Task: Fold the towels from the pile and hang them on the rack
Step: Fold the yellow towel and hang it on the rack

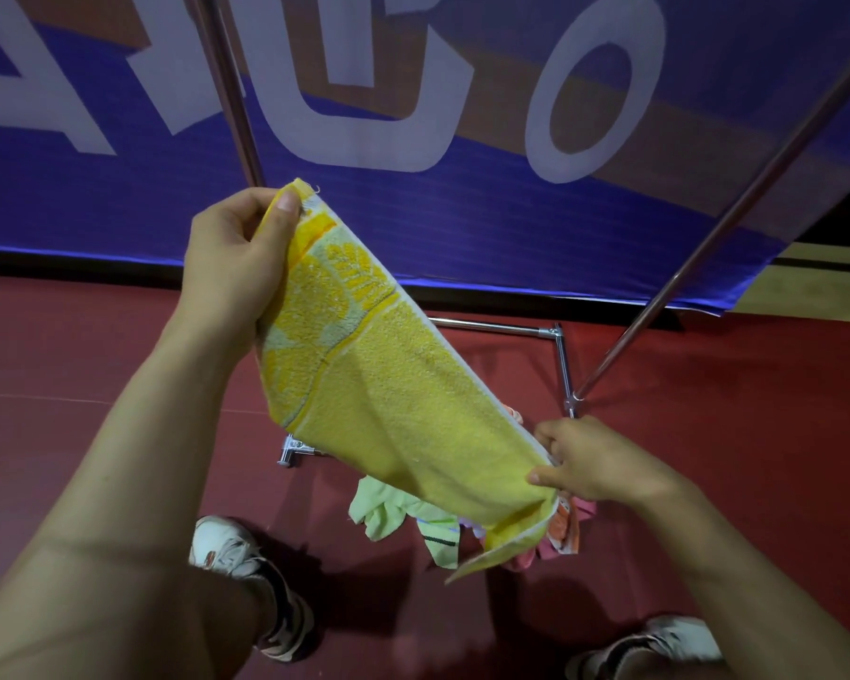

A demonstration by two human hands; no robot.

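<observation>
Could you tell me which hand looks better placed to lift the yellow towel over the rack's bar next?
Probably the left hand: it grips the yellow towel's upper end, raised close to the rack pole. The right hand pinches the lower end, down near the pile on the floor.

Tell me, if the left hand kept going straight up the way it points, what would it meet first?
Probably the metal rack pole just above the left hand, before the blue banner behind; depth is hard to judge.

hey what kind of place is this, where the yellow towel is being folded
Probably an indoor sports hall or event space, not a home: a dark red court-like floor, a big blue banner with large white letters along its edge, and a bare metal rack standing on the floor.
</observation>
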